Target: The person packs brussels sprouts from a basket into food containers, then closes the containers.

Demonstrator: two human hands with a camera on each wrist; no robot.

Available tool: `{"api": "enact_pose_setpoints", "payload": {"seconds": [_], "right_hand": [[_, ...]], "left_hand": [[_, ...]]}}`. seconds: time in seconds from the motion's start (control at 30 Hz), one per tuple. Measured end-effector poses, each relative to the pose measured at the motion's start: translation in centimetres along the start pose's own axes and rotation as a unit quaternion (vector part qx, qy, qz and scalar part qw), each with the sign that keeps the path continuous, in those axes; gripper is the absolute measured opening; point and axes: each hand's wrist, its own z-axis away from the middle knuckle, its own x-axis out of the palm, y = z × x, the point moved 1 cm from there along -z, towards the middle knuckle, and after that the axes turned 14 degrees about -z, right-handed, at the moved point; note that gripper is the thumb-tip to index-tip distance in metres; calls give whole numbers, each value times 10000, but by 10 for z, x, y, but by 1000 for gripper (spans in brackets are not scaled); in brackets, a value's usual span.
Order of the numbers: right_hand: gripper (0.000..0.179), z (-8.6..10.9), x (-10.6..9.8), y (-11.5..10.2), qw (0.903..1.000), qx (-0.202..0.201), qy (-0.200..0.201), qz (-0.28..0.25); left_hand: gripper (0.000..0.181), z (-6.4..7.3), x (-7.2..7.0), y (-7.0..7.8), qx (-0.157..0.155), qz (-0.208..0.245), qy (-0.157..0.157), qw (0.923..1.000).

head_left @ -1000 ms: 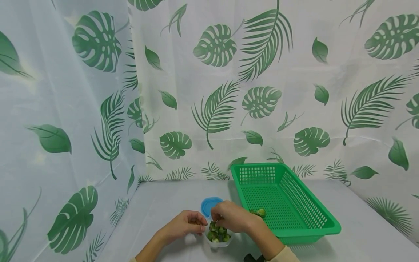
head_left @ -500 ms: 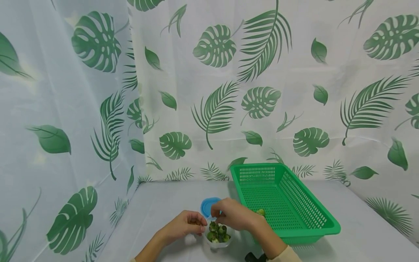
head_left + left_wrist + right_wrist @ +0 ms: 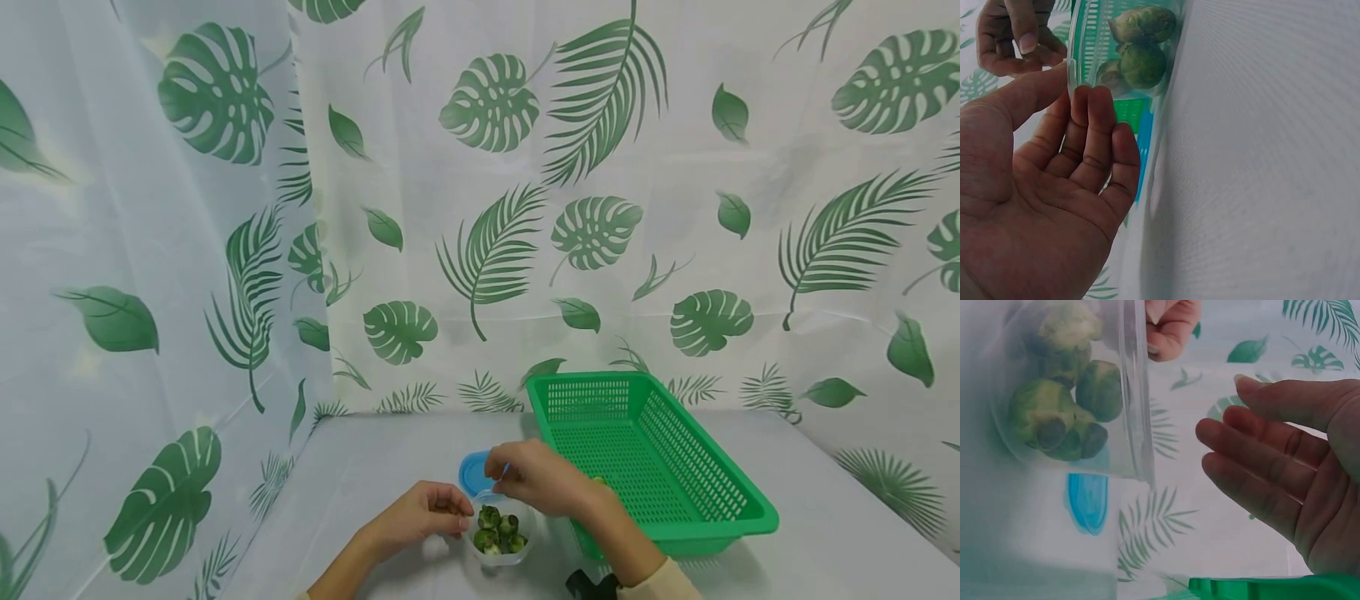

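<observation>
Several Brussels sprouts [image 3: 491, 533] lie in a clear plastic tub [image 3: 500, 561] at the bottom middle of the head view. My left hand [image 3: 426, 510] pinches the tub's rim between thumb and fingertips, as the left wrist view shows. Above the tub's right side hovers my right hand [image 3: 540, 477], its relaxed fingers holding nothing in the right wrist view and apart from the tub wall [image 3: 1138, 394]. Behind the tub lies a blue lid [image 3: 472, 473], partly covered by the right hand. A sprout [image 3: 600, 480] barely shows past the right wrist, inside the green basket [image 3: 738, 527].
The big green basket stands to the right of the tub, close to the right forearm. At the right wrist a black piece [image 3: 592, 585] is visible. Leaf-patterned sheets [image 3: 495, 250] enclose the back and sides of the white table [image 3: 382, 450].
The right hand has risen up and away from the sprouts, its fingers drawn back from the tub. The left hand stays at the rim.
</observation>
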Motion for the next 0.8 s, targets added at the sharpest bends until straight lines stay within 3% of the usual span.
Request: {"api": "enact_pose_setpoints", "payload": {"seconds": [0.23, 0.8], "right_hand": [[17, 1, -11, -8, 9996, -190, 168, -140], [24, 4, -39, -27, 9981, -296, 513, 189]], "left_hand": [[30, 1, 0, 1, -66, 28, 16, 10000], [30, 2, 0, 4, -67, 25, 21, 10000]]}}
